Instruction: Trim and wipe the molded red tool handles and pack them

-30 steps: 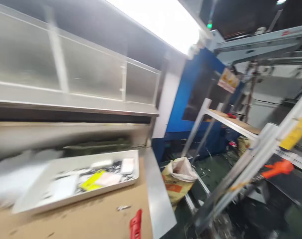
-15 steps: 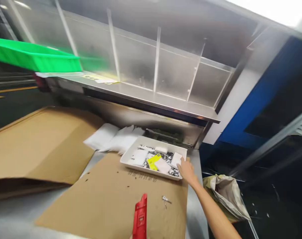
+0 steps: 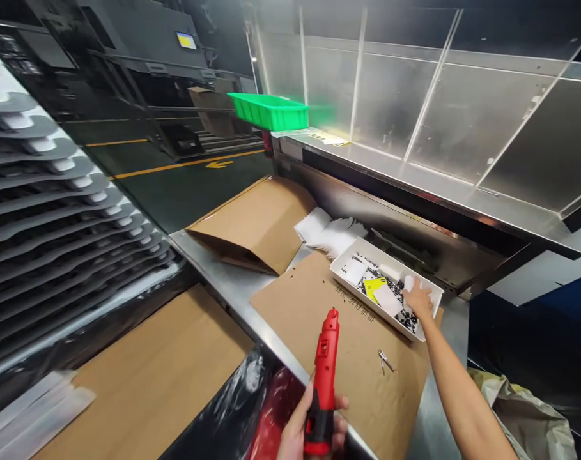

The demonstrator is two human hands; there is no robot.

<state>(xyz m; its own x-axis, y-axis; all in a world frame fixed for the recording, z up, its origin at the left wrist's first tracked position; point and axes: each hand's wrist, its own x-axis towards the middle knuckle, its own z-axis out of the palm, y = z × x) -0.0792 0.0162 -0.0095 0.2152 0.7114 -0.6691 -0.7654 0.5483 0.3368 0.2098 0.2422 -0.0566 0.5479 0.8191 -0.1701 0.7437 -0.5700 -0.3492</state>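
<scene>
My left hand point(image 3: 296, 427) is closed around a red-and-black hand tool point(image 3: 325, 364), its narrow red end pointing up and away from me. Its exact kind I cannot make out. In the right end of a shallow white tray point(image 3: 399, 326), my right hand point(image 3: 418, 299) has its fingers bent round a small white block point(image 3: 408, 283), partly hidden by them. Many small black parts point(image 3: 408, 317), a yellow card point(image 3: 374, 285) and white pieces point(image 3: 387, 299) lie in the tray. A small metal piece point(image 3: 386, 361) rests on the cardboard sheet point(image 3: 357, 377) nearer me.
Behind the tray lie white packets point(image 3: 335, 235). A large brown cardboard piece point(image 3: 259, 220) stands to their left. A metal shelf point(image 3: 405, 176) runs above the bench, with a green bin point(image 3: 271, 114) at its left end. Stacked grey sheets point(image 3: 41, 172) are at far left, an open sack point(image 3: 525, 409) at lower right.
My view has swung left, bringing the stacked grey sheets into sight. More of the red tool and my left hand now show. My right hand stays at the tray's right end.
</scene>
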